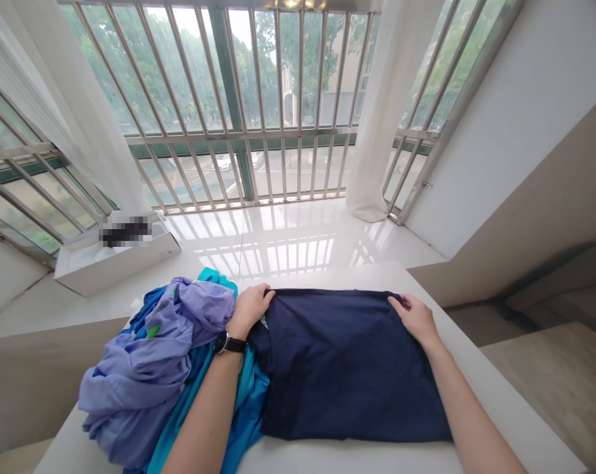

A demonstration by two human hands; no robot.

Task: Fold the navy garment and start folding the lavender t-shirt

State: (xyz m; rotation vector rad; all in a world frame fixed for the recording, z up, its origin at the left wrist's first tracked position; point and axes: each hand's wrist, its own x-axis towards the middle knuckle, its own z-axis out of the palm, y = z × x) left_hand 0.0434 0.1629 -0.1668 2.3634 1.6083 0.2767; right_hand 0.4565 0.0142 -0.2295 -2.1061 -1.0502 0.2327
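A dark navy shirt (347,368) lies spread in a rough rectangle on the white table, with a bunched part at its left side. My left hand (251,306), with a black-strapped watch on the wrist, pinches its far left corner. At the far right corner, my right hand (416,317) grips the fabric between thumb and fingers. The far edge runs fairly straight between both hands. Just left of my left hand is a heap of crumpled clothes: a lavender garment (145,375) on top, with turquoise cloth (251,395) and blue cloth under it.
The white table (485,395) adjoins a glossy white window sill (278,240). A white open box (120,263) with a blurred dark item stands on the sill at left. White curtains (377,118) hang before the barred window. A wooden surface (559,382) is at lower right.
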